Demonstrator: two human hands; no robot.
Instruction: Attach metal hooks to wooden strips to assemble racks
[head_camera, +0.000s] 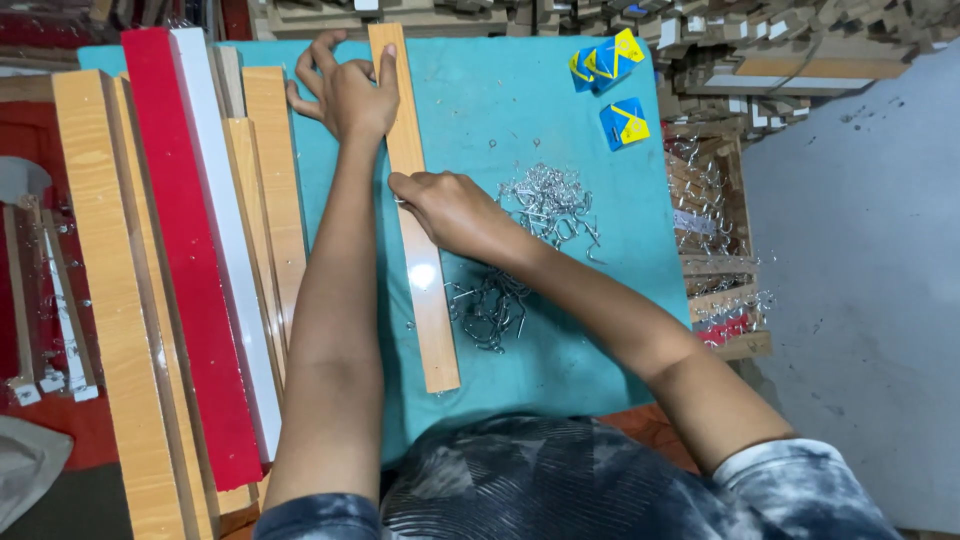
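- The wood strip (415, 200) lies lengthwise on the teal mat (520, 110), running away from the person, its near end close to the person's chest and its far end at the mat's far edge.
- The left hand (345, 95) presses on the strip's far end, index finger laid flat along the strip, the other fingers spread loosely onto the mat to its left; it grasps nothing.
- The right hand (450, 210) sits at the strip's middle, knuckles curled, fingertips pinched at the strip's left edge. Something small and metallic may be in the pinch, but I cannot tell for sure.
- A heap of metal hooks (545, 205) lies just right of the strip, and a second clump of hooks (490, 305) touches its right edge nearer the person.
- Left of the strip stand stacked boards (265, 190), then a white strip and a red strip (185, 250).
- To do this well, in my judgement: hold the far end firmly so the strip cannot pivot, and work the pinching fingers square to the strip's edge, keeping loose hooks from sliding under it.
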